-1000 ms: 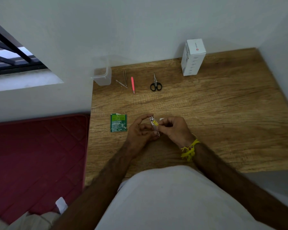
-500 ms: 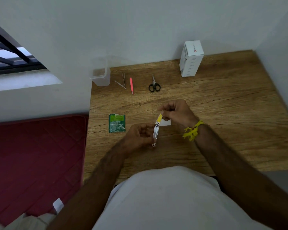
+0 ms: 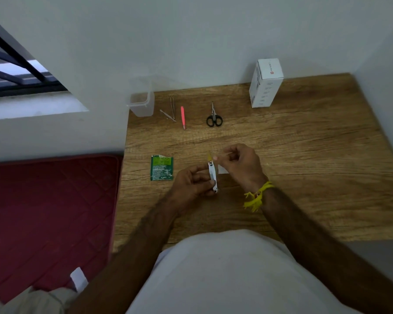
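One clipper [image 3: 212,175] is held over the table [image 3: 304,155], close to the body. Its long axis runs near to far, with the yellow tab [image 3: 209,156] at the far end. The left hand [image 3: 194,182] grips the clipper from the left, fingers curled round it. The right hand [image 3: 241,164], nearer the tab, is curled and seems to pinch it. Also counted: 1 scissors [image 3: 214,118], 1 pink stick [image 3: 183,116], 2 steel picks [image 3: 169,111], 1 packet [image 3: 162,167], 1 box [image 3: 266,83], 1 tub [image 3: 142,104].

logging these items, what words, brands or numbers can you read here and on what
No text is legible.
White box: red logo and grey print lines, too small to read.
Green packet: print too blurred.
Nail clipper: yellow sticker at its end, blurred, no words readable.
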Demonstrator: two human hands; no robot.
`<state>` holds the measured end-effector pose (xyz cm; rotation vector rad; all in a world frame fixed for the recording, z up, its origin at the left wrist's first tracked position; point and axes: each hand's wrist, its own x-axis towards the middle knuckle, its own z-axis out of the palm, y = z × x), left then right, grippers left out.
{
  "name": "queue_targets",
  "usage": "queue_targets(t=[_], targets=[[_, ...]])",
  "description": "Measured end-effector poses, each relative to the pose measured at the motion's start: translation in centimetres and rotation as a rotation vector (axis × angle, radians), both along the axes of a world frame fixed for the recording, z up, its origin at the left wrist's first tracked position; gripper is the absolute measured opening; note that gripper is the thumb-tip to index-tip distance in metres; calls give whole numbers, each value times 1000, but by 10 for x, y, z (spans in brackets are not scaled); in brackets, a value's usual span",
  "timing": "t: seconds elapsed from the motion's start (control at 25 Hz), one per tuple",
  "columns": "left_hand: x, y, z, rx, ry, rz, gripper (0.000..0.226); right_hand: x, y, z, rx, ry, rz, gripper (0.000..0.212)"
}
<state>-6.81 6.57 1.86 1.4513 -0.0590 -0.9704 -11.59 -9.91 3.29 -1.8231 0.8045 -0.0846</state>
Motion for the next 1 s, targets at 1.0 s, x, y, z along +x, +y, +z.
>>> queue_targets(t=[1.0], targets=[[27,-14,18,61,-239,516,31,-27,10,-20,459,-114,47,12]])
